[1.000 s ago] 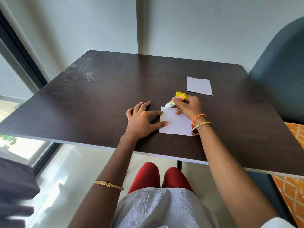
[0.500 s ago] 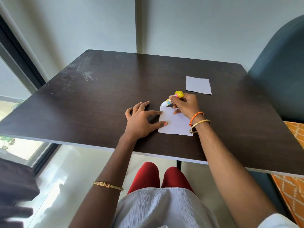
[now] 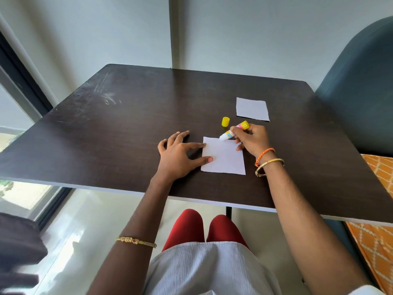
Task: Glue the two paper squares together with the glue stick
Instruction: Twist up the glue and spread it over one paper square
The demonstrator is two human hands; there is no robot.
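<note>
A white paper square (image 3: 225, 158) lies near the front of the dark table (image 3: 127, 135). My left hand (image 3: 178, 155) lies flat, thumb and forefinger pressing the square's left edge. My right hand (image 3: 253, 140) grips an uncapped glue stick (image 3: 234, 131), yellow at its back end, with its white tip touching the square's far edge. The yellow cap (image 3: 225, 121) stands on the table just beyond. A second white paper square (image 3: 252, 109) lies farther back to the right.
A dark teal chair back (image 3: 361, 86) rises at the table's right side, with an orange patterned cushion (image 3: 378, 209) below it. White walls stand behind the table. A window frame (image 3: 19, 81) runs along the left.
The glue stick's tip has shifted right along the near square's far edge, from its far left corner. My right hand moved right, uncovering the yellow cap. My left hand stayed put.
</note>
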